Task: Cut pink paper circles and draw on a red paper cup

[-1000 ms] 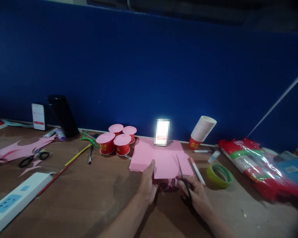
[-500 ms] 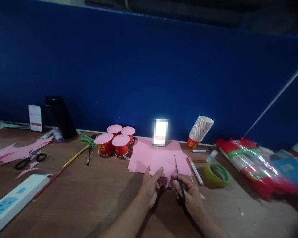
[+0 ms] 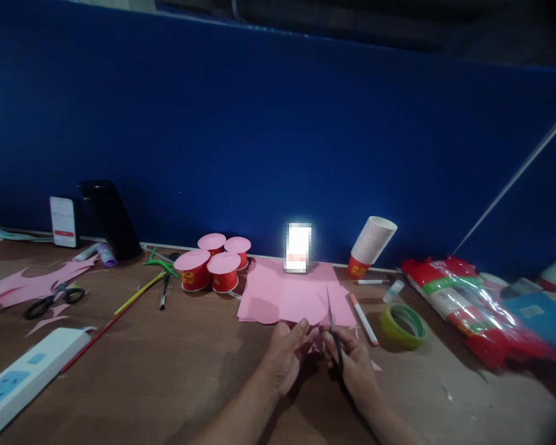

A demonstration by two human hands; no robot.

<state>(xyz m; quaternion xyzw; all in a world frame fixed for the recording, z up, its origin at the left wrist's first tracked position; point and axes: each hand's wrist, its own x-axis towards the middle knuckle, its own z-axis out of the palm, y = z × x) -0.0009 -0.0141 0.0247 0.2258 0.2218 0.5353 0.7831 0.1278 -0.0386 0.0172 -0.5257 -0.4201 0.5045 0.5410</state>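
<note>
My right hand [image 3: 349, 358] is closed around a pair of scissors [image 3: 337, 352], whose blades point up and away over the pink paper sheets [image 3: 301, 296]. Left of it, my left hand [image 3: 287, 355] has its fingers curled and thumb raised. Between the two hands a small piece of pink paper [image 3: 314, 343] shows, apparently pinched by my left fingers, though they hide most of it. The sheets lie flat just beyond my hands, with curved cuts along their near edge. A phone [image 3: 299, 247] with a blurred bright screen stands upright behind them.
At left are red paper cups [image 3: 195, 279] topped with pink discs, a pen [image 3: 164, 292], second scissors [image 3: 55, 300] and a power strip [image 3: 37, 377]. At right are stacked cups [image 3: 373, 241], a marker [image 3: 364, 319], tape [image 3: 403, 326] and a plastic-wrapped cup pack [image 3: 472, 309].
My left hand has drawn slightly back from the sheets' edge, its fingers closer to my right hand. The scissors stay in my right hand, almost unmoved. The view has shifted a little.
</note>
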